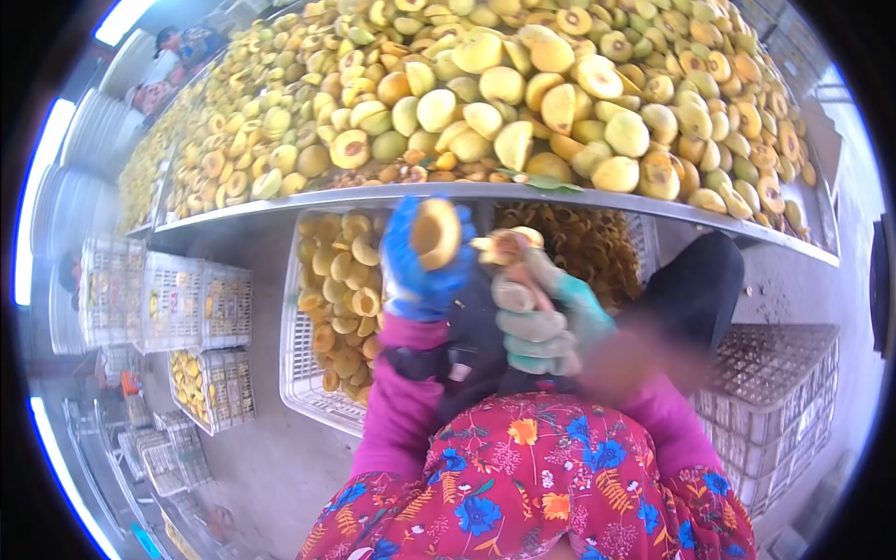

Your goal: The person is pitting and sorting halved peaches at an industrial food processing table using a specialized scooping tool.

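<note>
My left hand [420, 266], in a blue glove, is closed around a hollowed yellow peach half [436, 233] whose cut face shows. Beside it my right hand [546, 313], in a white and green glove, has its fingers curled in. A peach half [509, 245] with a reddish-brown centre shows at its thumb and fingertips; blur hides whether a tool is in the fist too. Both hands are above my lap, just in front of the metal table edge [485, 192]. Heaped on the table are whole and halved peaches [439, 110].
Below the table edge, a white crate [297, 359] of peach halves stands at left, near a container of brown pits or scraps [593, 247]. Stacked crates [173, 294] stand further left. An upturned-looking crate [770, 401] is at right. A green leaf [546, 183] lies at the table edge.
</note>
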{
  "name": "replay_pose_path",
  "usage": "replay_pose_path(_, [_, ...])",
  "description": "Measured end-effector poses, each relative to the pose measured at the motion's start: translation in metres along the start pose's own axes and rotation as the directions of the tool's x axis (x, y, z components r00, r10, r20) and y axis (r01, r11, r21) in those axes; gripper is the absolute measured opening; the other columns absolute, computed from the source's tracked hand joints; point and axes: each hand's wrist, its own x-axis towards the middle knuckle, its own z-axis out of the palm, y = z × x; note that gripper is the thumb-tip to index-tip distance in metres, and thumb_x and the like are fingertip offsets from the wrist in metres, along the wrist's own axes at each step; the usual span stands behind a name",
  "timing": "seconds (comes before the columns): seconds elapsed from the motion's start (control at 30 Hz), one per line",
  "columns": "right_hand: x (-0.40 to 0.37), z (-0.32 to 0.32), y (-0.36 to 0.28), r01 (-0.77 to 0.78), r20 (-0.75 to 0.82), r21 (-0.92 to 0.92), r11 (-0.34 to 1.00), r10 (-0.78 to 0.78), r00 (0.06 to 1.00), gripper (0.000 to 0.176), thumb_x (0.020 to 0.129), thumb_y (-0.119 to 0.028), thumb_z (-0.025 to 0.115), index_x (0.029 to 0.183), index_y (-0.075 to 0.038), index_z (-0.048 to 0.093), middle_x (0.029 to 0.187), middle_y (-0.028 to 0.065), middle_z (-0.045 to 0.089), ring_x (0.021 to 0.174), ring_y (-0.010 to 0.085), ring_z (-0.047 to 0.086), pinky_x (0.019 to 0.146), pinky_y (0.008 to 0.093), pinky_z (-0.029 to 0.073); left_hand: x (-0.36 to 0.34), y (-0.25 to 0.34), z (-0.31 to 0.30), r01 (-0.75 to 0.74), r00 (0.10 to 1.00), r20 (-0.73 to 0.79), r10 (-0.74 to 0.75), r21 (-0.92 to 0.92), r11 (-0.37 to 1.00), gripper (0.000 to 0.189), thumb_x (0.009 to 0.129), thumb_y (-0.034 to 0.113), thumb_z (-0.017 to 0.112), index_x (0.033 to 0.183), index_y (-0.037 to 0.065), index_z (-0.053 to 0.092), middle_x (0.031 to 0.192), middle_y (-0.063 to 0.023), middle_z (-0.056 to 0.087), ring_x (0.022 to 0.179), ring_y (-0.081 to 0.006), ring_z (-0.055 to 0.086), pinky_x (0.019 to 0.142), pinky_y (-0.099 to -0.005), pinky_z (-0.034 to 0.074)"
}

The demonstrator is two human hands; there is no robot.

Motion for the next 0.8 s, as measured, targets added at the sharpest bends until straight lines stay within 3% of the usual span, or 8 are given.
replay_pose_path(0.03, [-0.010,-0.006,-0.003,0.018,-0.045,0.012,1.000,-0.018,0.999,0.043,0.095,-0.049,0.033,0.078,-0.012,0.047,0.050,-0.0072,0.033,0.040,0.0055,0.035,0.038,0.0226,0.028,-0.004,0.008,-0.029,0.435,0.887,0.073,-0.455,-0.456,0.776,0.038,0.088,0.029,0.056,0.113,0.001,0.055,0.102,-0.0150,0.063,0.081,-0.0209,0.064,0.071,-0.0324,0.052])
replay_pose_path(0.1, [-0.025,-0.062,-0.013,0.131,-0.364,0.149,0.980,-0.068,0.929,0.043,0.094,-0.050,0.035,0.076,-0.012,0.046,0.051,-0.0063,0.034,0.040,0.0074,0.036,0.039,0.0233,0.029,0.007,0.028,-0.075,0.380,0.922,-0.149,-0.356,0.511,0.771,0.026,0.085,0.022,0.060,0.102,0.002,0.062,0.087,-0.0117,0.063,0.078,-0.0256,0.062,0.069,-0.0366,0.049])
replay_pose_path(0.13, [-0.035,-0.105,-0.014,0.175,-0.535,0.173,0.969,-0.057,0.843,0.043,0.093,-0.051,0.036,0.078,-0.012,0.046,0.052,-0.0058,0.035,0.041,0.0085,0.037,0.039,0.0245,0.030,0.017,0.035,-0.096,0.091,0.973,-0.027,-0.230,0.959,0.270,0.027,0.081,0.030,0.063,0.097,0.008,0.065,0.088,-0.0134,0.063,0.080,-0.0298,0.061,0.072,-0.0409,0.049])
replay_pose_path(0.23, [-0.009,-0.104,-0.020,0.122,-0.603,0.101,0.987,-0.037,0.797,0.042,0.092,-0.052,0.039,0.080,-0.012,0.046,0.054,-0.0044,0.037,0.042,0.0105,0.038,0.041,0.0268,0.032,0.124,-0.007,-0.107,0.321,0.941,-0.326,0.092,0.945,0.059,0.054,0.073,0.050,0.064,0.107,0.007,0.058,0.096,-0.0176,0.062,0.093,-0.0332,0.058,0.081,-0.0408,0.047])
replay_pose_path(0.53, [0.042,-0.012,-0.012,-0.022,-0.467,-0.802,0.597,-0.603,0.646,0.029,0.093,-0.037,0.046,0.087,-0.009,0.050,0.056,0.0007,0.044,0.041,0.0146,0.042,0.040,0.0301,0.038,0.151,-0.027,-0.111,0.050,0.999,-0.053,0.000,0.946,0.321,0.049,0.067,0.028,0.072,0.106,0.005,0.056,0.094,-0.0142,0.063,0.087,-0.0297,0.061,0.077,-0.0352,0.049])
replay_pose_path(0.6, [0.055,-0.018,-0.016,0.046,-0.153,-0.975,0.217,-0.806,0.572,0.027,0.093,-0.031,0.048,0.087,-0.005,0.051,0.054,0.0072,0.048,0.041,0.0203,0.048,0.039,0.0350,0.040,0.120,0.000,-0.082,0.310,0.950,-0.141,-0.280,0.290,0.905,0.041,0.074,0.018,0.071,0.112,0.008,0.058,0.100,-0.0060,0.063,0.082,-0.0148,0.062,0.059,-0.0276,0.051])
replay_pose_path(0.7, [0.087,-0.009,-0.025,-0.112,0.307,-0.900,-0.421,-0.795,0.523,0.028,0.091,-0.028,0.050,0.087,0.000,0.051,0.055,0.0198,0.054,0.051,0.0335,0.059,0.044,0.0440,0.043,0.090,-0.001,-0.050,0.344,0.932,-0.060,-0.357,-0.161,0.925,0.038,0.080,0.015,0.066,0.114,0.001,0.053,0.101,-0.0094,0.061,0.084,-0.0198,0.063,0.064,-0.0304,0.053])
replay_pose_path(0.8, [0.089,-0.028,-0.027,-0.308,0.373,-0.787,-0.535,-0.809,0.454,0.034,0.091,-0.032,0.049,0.086,0.001,0.052,0.055,0.0207,0.055,0.052,0.0380,0.057,0.044,0.0465,0.043,0.060,-0.018,-0.012,0.357,0.926,0.136,-0.351,-0.615,0.703,0.037,0.084,0.019,0.062,0.114,-0.001,0.051,0.106,-0.0114,0.059,0.094,-0.0251,0.060,0.083,-0.0348,0.048])
